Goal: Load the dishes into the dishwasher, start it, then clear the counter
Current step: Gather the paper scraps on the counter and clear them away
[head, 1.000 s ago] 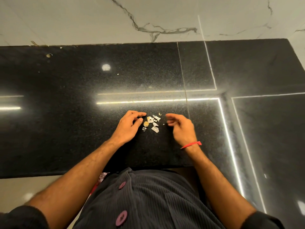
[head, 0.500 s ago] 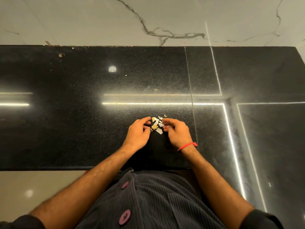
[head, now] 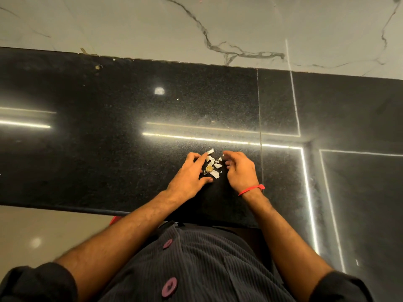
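Observation:
A small heap of scraps [head: 213,165], several white flakes and one yellowish crumb, lies on the black granite counter [head: 109,131] near its front edge. My left hand [head: 189,178] rests on the counter just left of the heap, fingers fairly straight and slanting toward it, thumb stretched out below the scraps. My right hand [head: 239,171], with a red band at the wrist, sits just right of the heap with its fingers loosely curled toward the scraps. Neither hand holds anything that I can see.
A white marble wall [head: 196,25] runs along the back of the counter. A seam [head: 259,127] splits the granite to the right of my hands. A tiny crumb [head: 98,67] lies far back left. Beige floor [head: 43,232] shows below the counter edge.
Both hands have closed in from either side and pushed the spread scraps into a tighter heap. The view has shifted a little, tilting the counter.

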Available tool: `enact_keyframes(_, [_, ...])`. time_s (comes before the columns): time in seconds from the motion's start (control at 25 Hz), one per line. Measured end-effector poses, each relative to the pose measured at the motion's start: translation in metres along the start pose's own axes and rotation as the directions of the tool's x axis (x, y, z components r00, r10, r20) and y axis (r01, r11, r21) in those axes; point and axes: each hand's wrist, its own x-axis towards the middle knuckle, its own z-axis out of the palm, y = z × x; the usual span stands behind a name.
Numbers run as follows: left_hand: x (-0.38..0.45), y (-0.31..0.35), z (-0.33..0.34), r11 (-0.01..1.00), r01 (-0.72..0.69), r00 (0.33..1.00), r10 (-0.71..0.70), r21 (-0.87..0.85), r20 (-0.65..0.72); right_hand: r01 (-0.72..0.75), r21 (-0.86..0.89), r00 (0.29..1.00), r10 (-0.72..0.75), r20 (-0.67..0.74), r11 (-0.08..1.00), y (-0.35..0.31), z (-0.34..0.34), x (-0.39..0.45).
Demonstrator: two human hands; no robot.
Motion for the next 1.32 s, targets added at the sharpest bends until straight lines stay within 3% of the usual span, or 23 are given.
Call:
enact_keyframes(0.08, [-0.001, 0.001, 0.001, 1.0, -0.009, 1.0, 0.009, 0.018, 0.0, 0.055, -0.079, 0.998, -0.058, -0.032, 0.995, 0.006, -0.008, 0.009])
enact_keyframes(0.16, [0.001, 0.001, 0.002, 0.999, -0.004, 1.0, 0.005, 0.045, -0.016, 0.166, -0.169, 0.98, -0.144, 0.137, 0.971, 0.014, -0.011, 0.013])
enact_keyframes(0.24, [0.005, 0.004, 0.002, 0.997, 0.012, 0.999, -0.01, 0.079, -0.03, 0.328, -0.258, 0.915, -0.238, 0.326, 0.909, 0.019, -0.005, 0.011])
enact_keyframes(0.28, [0.007, 0.005, 0.001, 0.995, 0.017, 0.999, -0.014, 0.099, -0.031, 0.387, -0.286, 0.892, -0.278, 0.357, 0.876, 0.02, 0.0, 0.009])
enact_keyframes(0.44, [0.017, 0.011, -0.008, 0.986, 0.022, 0.998, -0.031, 0.168, 0.05, 0.464, -0.292, 0.878, -0.389, 0.281, 0.836, 0.025, 0.008, 0.01])
enact_keyframes(0.6, [0.034, 0.017, -0.016, 0.972, 0.07, 0.99, -0.095, 0.226, 0.101, 0.443, -0.248, 0.878, -0.36, 0.316, 0.862, 0.021, 0.007, 0.016])
enact_keyframes(0.88, [0.018, 0.002, 0.003, 0.994, -0.06, 0.973, 0.078, 0.089, -0.217, 0.508, -0.223, 0.861, -0.497, 0.108, 0.832, 0.024, 0.028, 0.009])
enact_keyframes(1.04, [0.015, 0.006, -0.001, 0.999, -0.024, 0.964, 0.016, -0.026, -0.266, 0.503, -0.114, 0.857, -0.511, -0.057, 0.857, 0.012, 0.024, 0.008])
enact_keyframes(1.32, [-0.018, -0.005, -0.054, 0.967, 0.073, 0.934, -0.152, -0.244, -0.324, 0.493, 0.139, 0.869, -0.494, -0.03, 0.859, -0.046, 0.032, 0.012])
